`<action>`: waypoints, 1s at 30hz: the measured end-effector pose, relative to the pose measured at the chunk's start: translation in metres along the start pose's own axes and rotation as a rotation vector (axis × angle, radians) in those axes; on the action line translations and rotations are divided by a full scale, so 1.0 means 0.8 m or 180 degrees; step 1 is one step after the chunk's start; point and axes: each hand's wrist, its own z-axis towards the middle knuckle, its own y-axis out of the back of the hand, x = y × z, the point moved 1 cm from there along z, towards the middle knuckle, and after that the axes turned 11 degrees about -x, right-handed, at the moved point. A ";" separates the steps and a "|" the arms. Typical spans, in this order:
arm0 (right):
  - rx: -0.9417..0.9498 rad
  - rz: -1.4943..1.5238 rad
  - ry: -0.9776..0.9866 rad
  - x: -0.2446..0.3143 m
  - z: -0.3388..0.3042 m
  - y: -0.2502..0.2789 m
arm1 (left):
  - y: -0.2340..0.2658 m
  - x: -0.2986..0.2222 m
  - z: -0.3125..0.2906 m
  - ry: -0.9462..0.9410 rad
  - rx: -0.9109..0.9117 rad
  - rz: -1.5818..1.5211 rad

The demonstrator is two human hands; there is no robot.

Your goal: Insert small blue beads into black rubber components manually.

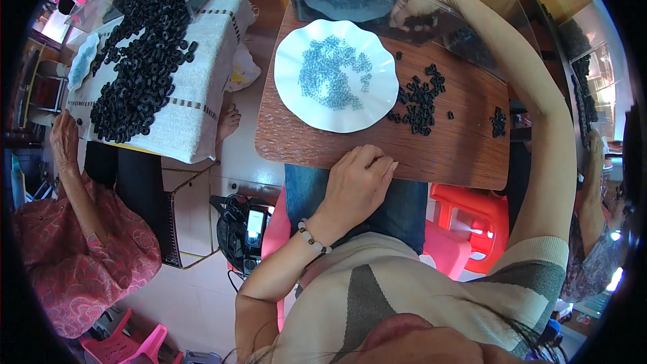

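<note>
My right hand (419, 8) reaches over the far side of the table into a clear plastic bin (350, 1). Through the bin's wall its fingers look curled round small black pieces, partly blurred by the plastic. My left hand (357, 178) rests at the table's near edge, fingers bent and drawn together; what they hold, if anything, is hidden. Between the hands sits a white wavy-rimmed plate (296, 104) bearing many tiny clear, bluish parts (333, 71). Loose small black ring-like pieces (421, 104) lie to the plate's right, on the brown wooden table (323, 148).
At left, a person in a red patterned top (101, 263) sits by a cloth-covered table (195, 121) heaped with black pieces (138, 87). A red plastic stool (472, 222) stands below my table's right side. Another person's arm (593, 168) shows at far right.
</note>
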 end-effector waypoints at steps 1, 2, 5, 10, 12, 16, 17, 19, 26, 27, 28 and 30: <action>0.0003 0.0000 -0.0002 0.003 0.000 0.001 | -0.001 0.001 -0.001 -0.0001 -0.0005 0.0009; -0.0358 -0.0346 0.0246 0.006 0.001 0.004 | -0.001 0.002 -0.001 0.0000 -0.0010 0.0021; -0.1280 -0.0450 0.0537 -0.007 0.011 0.014 | -0.001 0.001 -0.001 -0.0033 -0.0016 0.0033; -0.2320 0.0110 0.3095 -0.078 0.038 0.023 | -0.001 0.002 0.000 -0.0020 0.0001 0.0062; -0.2139 0.0336 0.1598 0.005 -0.006 0.031 | 0.004 0.002 -0.004 0.0022 -0.0024 0.0153; -0.2395 0.1498 0.0143 -0.022 -0.053 0.047 | -0.006 0.001 0.001 -0.0196 0.0056 0.0118; -0.2498 0.1665 0.0315 -0.041 -0.076 0.053 | -0.011 -0.002 0.003 -0.0275 0.0102 0.0061; -0.2811 0.1686 0.0464 -0.050 -0.141 0.043 | -0.016 -0.005 0.006 -0.0297 0.0221 -0.0020; -0.3689 0.0772 0.1398 -0.054 -0.207 -0.153 | -0.007 -0.003 0.002 -0.0168 0.0273 0.0128; -0.3449 0.1260 0.1247 -0.048 -0.213 -0.183 | -0.007 -0.002 0.002 -0.0156 0.0289 0.0137; -0.3233 0.1423 0.1022 -0.040 -0.220 -0.208 | -0.005 -0.001 0.002 -0.0212 0.0198 0.0149; -0.3312 0.1104 0.0977 -0.046 -0.211 -0.257 | -0.004 -0.001 0.002 -0.0301 0.0141 0.0136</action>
